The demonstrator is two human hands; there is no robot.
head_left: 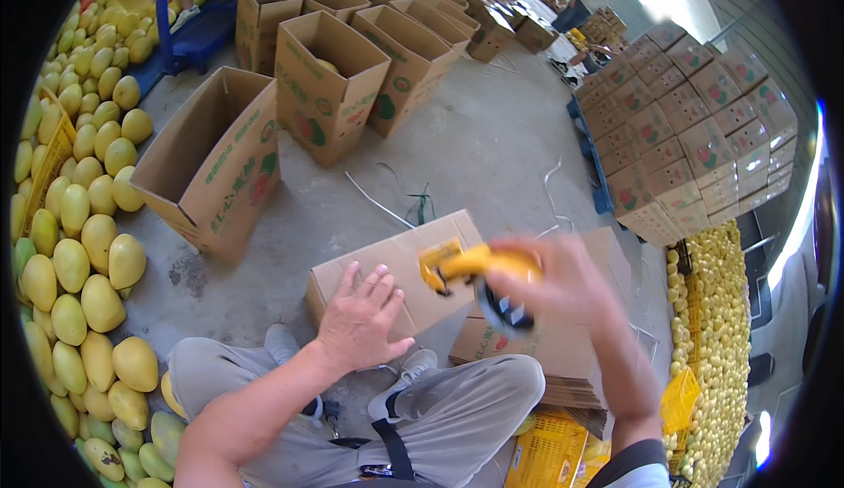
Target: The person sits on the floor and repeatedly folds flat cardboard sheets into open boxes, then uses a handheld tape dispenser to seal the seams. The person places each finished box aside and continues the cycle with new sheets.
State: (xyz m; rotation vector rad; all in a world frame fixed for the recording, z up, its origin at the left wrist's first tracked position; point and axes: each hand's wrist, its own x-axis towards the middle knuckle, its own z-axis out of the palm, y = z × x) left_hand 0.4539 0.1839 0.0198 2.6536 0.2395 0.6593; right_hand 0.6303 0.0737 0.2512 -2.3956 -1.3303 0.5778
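Observation:
A brown cardboard carton (387, 268) lies on the floor just beyond my knees, a closed face up. My left hand (362, 316) rests flat on its left part, fingers spread and holding nothing. My right hand (563, 277), blurred by motion, grips a yellow tape dispenser (466, 262) with a dark round hub on its side. The dispenser's front is over the carton's right end; I cannot tell whether it touches. Beside the carton, to the right, flattened cardboard sheets (571, 347) are stacked, partly behind my right wrist.
Yellow-green pomelos (97, 303) are heaped along the left. An open upright carton (220, 171) stands ahead, with several more behind. Closed cartons (677, 136) are stacked on a blue pallet (591, 158) at right. A yellow crate (545, 453) sits by my right leg. Loose straps (378, 198) lie about.

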